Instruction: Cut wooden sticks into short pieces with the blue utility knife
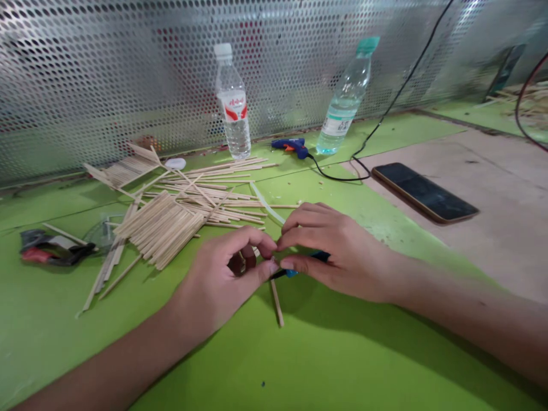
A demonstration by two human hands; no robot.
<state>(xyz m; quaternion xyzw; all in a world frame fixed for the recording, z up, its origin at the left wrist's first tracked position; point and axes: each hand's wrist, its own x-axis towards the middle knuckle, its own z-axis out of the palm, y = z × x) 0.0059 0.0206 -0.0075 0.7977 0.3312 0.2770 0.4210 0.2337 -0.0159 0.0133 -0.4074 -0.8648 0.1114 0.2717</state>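
My left hand (229, 274) is closed in a pinch, its thumb and index fingertips meeting just left of my right fingertips. My right hand (338, 251) is also pinched, touching or nearly touching the left; whatever is between the fingertips is too small and hidden to name. A thin wooden stick (278, 308) pokes out below the fingertips toward me; I cannot tell whether it is held or lies on the table. Partly covered by my right hand is a blue and black tool (292, 273), its kind hidden. Behind my hands lies a whitish translucent glue stick (266, 202).
Loose wooden sticks (222, 197), a joined stick panel (165, 231) and a stick frame (131, 171) lie left. A black and red tape dispenser (55, 251) sits far left. Behind stand two water bottles (234, 117) and a corded blue glue gun (291, 146). A phone (423, 191) lies right.
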